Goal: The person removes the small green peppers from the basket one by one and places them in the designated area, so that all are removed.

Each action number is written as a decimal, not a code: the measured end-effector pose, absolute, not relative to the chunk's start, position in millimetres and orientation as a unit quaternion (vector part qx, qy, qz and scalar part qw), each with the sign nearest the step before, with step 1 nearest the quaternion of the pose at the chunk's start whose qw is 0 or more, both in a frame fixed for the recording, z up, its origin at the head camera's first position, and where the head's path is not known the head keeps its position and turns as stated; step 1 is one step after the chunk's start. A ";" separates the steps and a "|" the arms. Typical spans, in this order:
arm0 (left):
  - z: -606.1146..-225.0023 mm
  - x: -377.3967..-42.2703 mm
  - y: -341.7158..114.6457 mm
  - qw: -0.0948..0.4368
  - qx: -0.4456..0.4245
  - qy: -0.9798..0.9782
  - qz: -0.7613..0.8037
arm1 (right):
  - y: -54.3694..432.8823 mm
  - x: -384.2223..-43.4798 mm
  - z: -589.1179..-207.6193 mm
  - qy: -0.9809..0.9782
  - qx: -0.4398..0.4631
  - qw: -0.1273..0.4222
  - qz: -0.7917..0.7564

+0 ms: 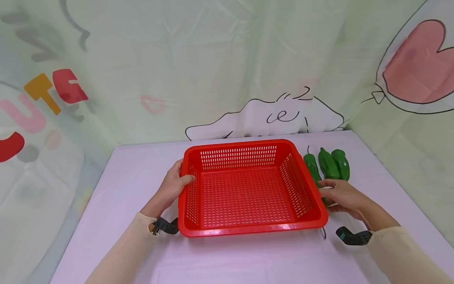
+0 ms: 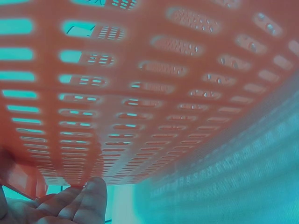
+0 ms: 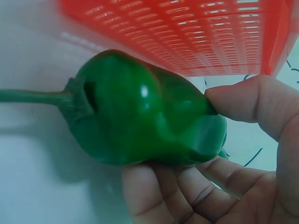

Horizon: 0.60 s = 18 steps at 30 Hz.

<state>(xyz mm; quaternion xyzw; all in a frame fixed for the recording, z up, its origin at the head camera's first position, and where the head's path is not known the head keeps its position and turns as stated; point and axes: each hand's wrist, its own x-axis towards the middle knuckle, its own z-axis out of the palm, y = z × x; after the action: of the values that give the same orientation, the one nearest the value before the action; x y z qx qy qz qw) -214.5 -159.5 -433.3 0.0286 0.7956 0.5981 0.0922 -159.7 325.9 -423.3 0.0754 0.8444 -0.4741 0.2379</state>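
Note:
A red plastic basket [image 1: 244, 230] with slotted walls and a mesh floor is in the middle of the head view, with nothing in it. My left hand [image 1: 173, 182] grips its left rim, thumb over the edge; the left wrist view shows those fingers [image 2: 91, 200] against the outside of the slotted plastic. Just outside the basket's right wall, my right hand [image 1: 343, 198] holds a green pepper [image 3: 126, 112] between thumb and fingers. In the head view the basket and hand mostly hide that pepper, and its stem points toward the near side.
Beyond my right hand, a long-stemmed green pepper [image 1: 311, 165] lies close to the basket's right wall. Two more, a pointed green pepper [image 1: 328, 165] and a blunt green pepper [image 1: 341, 162], lie side by side on the pale table [image 1: 213, 260]. A printed curtain [image 1: 213, 71] stands behind.

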 end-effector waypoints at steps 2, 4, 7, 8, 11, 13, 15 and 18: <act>-433.1 -214.3 -159.6 0.092 0.029 0.795 0.599 | 327.0 -158.6 -424.0 0.845 0.073 0.240 -0.473; -432.4 -213.6 -159.4 0.092 0.030 0.794 0.600 | 328.0 -157.9 -425.4 0.846 0.072 0.244 -0.470; -431.8 -212.8 -159.2 0.091 0.031 0.793 0.601 | 328.5 -157.5 -429.3 0.846 0.068 0.245 -0.468; -431.5 -212.6 -159.2 0.091 0.031 0.793 0.602 | 328.3 -157.6 -430.6 0.847 0.067 0.245 -0.467; -431.2 -212.1 -159.0 0.090 0.031 0.793 0.602 | 327.0 -157.7 -434.0 0.848 0.064 0.241 -0.467; -431.2 -211.8 -158.7 0.090 0.029 0.793 0.602 | 326.3 -157.7 -435.3 0.850 0.062 0.239 -0.465; -431.1 -211.6 -158.7 0.092 0.028 0.792 0.602 | 325.5 -157.7 -436.1 0.851 0.061 0.237 -0.465; -430.6 -211.8 -159.1 0.092 0.027 0.793 0.602 | 324.1 -157.9 -436.8 0.854 0.061 0.235 -0.461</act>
<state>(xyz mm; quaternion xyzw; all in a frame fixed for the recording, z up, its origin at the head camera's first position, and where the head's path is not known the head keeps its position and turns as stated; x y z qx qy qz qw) -211.8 -159.1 -430.6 0.0273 0.7930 0.6016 0.0921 -157.9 324.1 -436.8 0.0608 0.8537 -0.4610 0.2345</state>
